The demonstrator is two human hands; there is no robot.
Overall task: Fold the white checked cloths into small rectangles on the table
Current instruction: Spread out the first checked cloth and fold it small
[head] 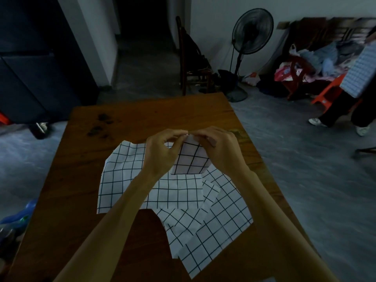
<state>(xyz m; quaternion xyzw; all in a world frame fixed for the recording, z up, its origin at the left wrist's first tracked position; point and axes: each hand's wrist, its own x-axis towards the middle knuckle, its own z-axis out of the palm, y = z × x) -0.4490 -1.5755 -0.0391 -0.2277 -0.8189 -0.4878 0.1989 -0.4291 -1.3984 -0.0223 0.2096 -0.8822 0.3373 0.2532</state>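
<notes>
Two hands: meet at the centre of the frame, above the far part of the cloths.
Left hand (160,151): fingers curled, pinching the top edge of the lifted cloth.
Right hand (217,147): fingers curled, pinching the same edge just beside the left.
Lifted cloth (190,157): white checked, hanging between the hands.
Other cloths (179,192): white checked, overlapping flat, centre to lower right of the frame.
Table (142,112): brown wood.
Fan (252,30): upper right, standing by the wall.
</notes>
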